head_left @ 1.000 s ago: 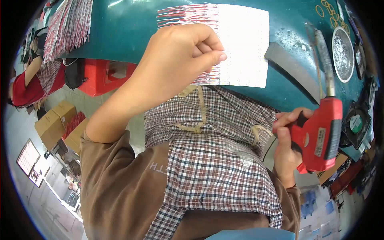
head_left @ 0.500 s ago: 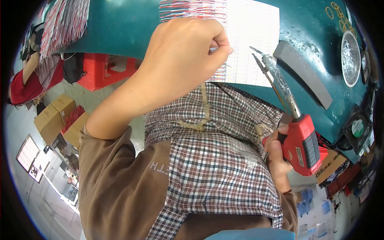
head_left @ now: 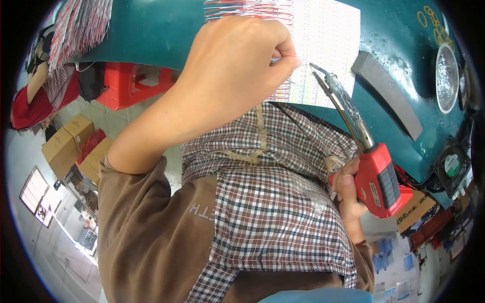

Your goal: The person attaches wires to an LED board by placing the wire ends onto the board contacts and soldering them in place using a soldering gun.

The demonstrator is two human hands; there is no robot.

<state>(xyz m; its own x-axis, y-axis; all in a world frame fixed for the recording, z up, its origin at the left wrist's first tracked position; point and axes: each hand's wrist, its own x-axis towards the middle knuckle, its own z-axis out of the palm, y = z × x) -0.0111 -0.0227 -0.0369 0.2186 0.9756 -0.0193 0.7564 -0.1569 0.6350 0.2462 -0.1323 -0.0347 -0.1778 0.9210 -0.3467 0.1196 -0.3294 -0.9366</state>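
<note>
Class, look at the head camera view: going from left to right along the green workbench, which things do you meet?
Bundle of red and white wires → left hand pinching at the white panel of small parts → grey foam bar → round metal dish.

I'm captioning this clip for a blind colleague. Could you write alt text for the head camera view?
Seen from above, a person's left hand pinches a fine wire at the edge of a white panel of small LED strips on a teal workbench. Their right hand grips a red pistol-shaped soldering gun, its metal tip aimed at the panel. A checked apron covers their lap.
</note>
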